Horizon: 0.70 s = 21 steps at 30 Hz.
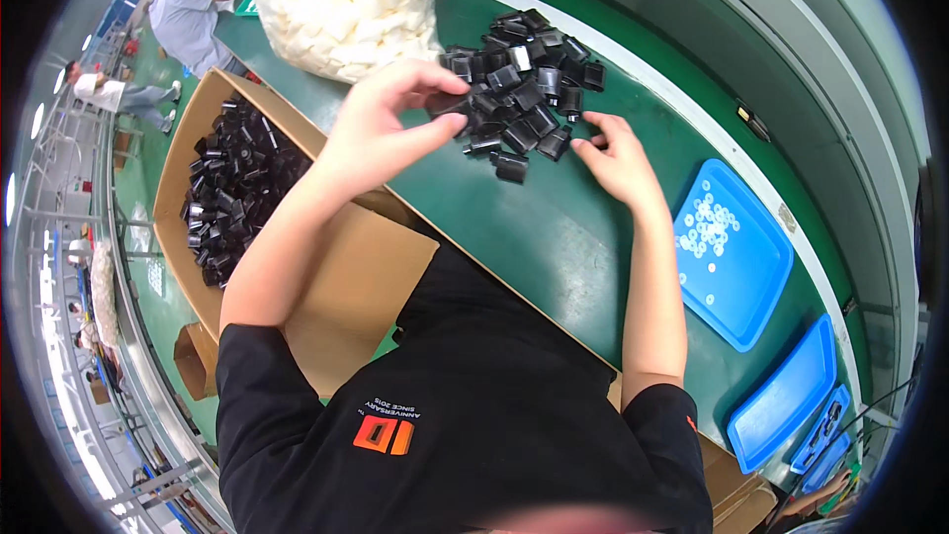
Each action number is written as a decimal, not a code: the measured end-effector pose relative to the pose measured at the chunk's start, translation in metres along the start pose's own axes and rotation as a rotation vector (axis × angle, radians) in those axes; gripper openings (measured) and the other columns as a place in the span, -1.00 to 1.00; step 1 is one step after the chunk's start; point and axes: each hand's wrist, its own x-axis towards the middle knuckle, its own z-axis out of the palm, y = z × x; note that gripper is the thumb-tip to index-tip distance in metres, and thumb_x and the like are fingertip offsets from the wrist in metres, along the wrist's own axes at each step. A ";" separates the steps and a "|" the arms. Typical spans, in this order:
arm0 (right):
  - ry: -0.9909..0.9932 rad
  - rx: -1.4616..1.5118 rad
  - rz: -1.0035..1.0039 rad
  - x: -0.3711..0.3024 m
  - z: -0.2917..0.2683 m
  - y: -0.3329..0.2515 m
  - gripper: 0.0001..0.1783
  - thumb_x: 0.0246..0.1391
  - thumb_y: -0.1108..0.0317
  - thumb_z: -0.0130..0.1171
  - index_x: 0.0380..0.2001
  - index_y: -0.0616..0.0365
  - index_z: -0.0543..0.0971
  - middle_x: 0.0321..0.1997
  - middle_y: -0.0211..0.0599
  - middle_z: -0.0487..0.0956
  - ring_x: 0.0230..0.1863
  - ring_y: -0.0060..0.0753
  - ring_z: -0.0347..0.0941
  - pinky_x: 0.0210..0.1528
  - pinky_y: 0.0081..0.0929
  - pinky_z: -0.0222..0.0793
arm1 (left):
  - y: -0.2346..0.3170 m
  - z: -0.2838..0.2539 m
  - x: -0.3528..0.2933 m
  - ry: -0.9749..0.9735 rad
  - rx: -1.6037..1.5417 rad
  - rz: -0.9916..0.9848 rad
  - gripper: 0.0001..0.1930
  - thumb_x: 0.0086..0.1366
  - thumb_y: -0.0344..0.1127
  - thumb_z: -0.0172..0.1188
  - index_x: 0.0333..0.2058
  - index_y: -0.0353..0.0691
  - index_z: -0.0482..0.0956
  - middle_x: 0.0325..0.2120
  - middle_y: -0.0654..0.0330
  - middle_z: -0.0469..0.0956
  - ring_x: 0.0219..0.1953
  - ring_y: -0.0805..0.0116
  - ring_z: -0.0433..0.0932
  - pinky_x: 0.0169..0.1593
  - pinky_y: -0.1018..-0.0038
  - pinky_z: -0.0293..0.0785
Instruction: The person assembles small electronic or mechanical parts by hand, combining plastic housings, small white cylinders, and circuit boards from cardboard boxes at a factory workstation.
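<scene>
A small black plastic part (447, 105) sat pinched between the thumb and fingertips of the left hand (386, 119), lifted just above the green tabletop (554, 237) at the near-left edge of a heap of the same black parts (524, 84). The left hand's fingers were closed together on that piece, thumb below and forefinger curled over the top.

The right hand (615, 160) lay just to the right of the heap's near edge, palm down, fingers bent and spread slightly apart, their tips touching or almost touching the outermost parts; whether it gripped one could not be told. One stray black part (511, 169) lay on the tabletop between the two hands, a little apart from the heap.

Behind the heap, at the far left, stood a large clear bag of white pieces (341, 0). To the left of the tabletop, below the left forearm, an open cardboard box (183, 148) held many more black parts. To the right, well apart from the hands, a blue tray (751, 287) carried a scatter of small white rings (710, 229), and another blue tray (786, 396) lay nearer the person. At the far upper left another person (188, 5) in a grey shirt bent over the line.
</scene>
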 end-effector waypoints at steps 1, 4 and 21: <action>-0.009 -0.045 -0.018 -0.001 0.002 -0.003 -0.46 0.03 0.24 0.26 0.06 0.29 0.50 0.06 -0.01 0.49 -0.15 -0.22 0.51 -0.07 -0.38 0.46 | -0.001 0.012 0.008 -0.034 -0.062 0.001 -0.73 0.16 -0.62 0.26 -0.13 -0.32 0.54 -0.15 0.24 0.50 -0.07 0.47 0.51 0.00 0.52 0.46; -0.001 -0.086 -0.023 -0.003 0.007 -0.006 -0.47 0.01 0.23 0.26 0.03 0.29 0.52 0.05 0.04 0.50 0.09 0.03 0.44 0.18 -0.24 0.33 | 0.001 0.039 0.024 -0.149 0.089 -0.079 -0.74 0.20 -0.62 0.23 -0.12 -0.29 0.51 -0.14 0.29 0.43 -0.07 0.53 0.49 -0.04 0.58 0.47; 0.027 -0.194 -0.084 -0.003 0.015 -0.007 -0.51 -0.16 0.23 0.37 -0.13 0.22 0.58 0.02 -0.05 0.51 0.11 0.02 0.40 0.17 -0.20 0.33 | -0.057 0.066 0.022 -0.091 -0.144 0.135 -0.72 0.05 -0.59 0.37 -0.22 -0.28 0.59 -0.16 0.21 0.56 -0.11 0.43 0.56 -0.04 0.52 0.52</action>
